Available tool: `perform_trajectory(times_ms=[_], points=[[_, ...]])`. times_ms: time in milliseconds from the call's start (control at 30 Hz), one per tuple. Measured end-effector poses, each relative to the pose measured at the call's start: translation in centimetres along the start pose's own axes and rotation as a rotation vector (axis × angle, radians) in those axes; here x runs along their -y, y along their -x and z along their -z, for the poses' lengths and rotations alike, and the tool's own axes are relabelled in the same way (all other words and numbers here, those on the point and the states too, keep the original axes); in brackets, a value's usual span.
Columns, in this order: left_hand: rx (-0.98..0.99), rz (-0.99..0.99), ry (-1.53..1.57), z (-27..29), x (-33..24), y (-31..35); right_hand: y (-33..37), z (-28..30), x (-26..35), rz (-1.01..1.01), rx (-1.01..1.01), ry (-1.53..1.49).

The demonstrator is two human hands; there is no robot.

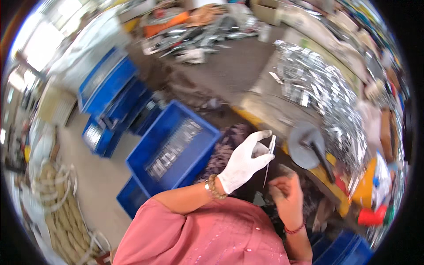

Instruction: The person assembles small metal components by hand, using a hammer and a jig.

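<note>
My left hand [245,162], in a white glove, pinches a small shiny metal strip [272,144] between thumb and fingers, above my lap. A thin metal rod [266,176] points down below that strip; whether the two are joined I cannot tell. Close to the rod's lower end is my bare right hand [288,191], its fingers curled together and somewhat blurred. Anything inside them is too small to make out. On my left, a blue plastic tray [183,172] holds rows of small metal pieces [174,148].
A large heap of shiny metal strips [318,81] covers the bench on the right. Nearer stands a grey round disc [304,145] with a dark handle [322,161]. Stacked blue bins [108,99] are at left, coiled rope [57,207] beyond them. More metal parts [207,37] lie at the far side.
</note>
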State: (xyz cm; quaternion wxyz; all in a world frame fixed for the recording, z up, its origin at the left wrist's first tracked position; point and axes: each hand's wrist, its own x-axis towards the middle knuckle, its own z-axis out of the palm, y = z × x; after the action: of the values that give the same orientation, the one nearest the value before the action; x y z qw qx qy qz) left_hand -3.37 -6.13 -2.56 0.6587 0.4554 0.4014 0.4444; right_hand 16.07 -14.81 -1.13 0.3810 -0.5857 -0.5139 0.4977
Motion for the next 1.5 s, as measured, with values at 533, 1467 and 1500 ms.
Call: perform_trajectory(times_ms=[533, 1467, 1500], points=[[-1.146, 0.420, -0.515, 34.5, 16.8, 12.5, -0.6, 0.3, -0.7, -0.195, 0.035, -0.035], [-0.157, -0.807, -1.198, 7.8, -8.3, -14.6, -0.3, 1.6, 0.0, -0.061, 0.103, -0.051], [-0.081, -0.788, -1.241, 6.8, -8.5, -16.4, -0.1, 1.7, 0.0, -0.024, 0.103, -0.047]])
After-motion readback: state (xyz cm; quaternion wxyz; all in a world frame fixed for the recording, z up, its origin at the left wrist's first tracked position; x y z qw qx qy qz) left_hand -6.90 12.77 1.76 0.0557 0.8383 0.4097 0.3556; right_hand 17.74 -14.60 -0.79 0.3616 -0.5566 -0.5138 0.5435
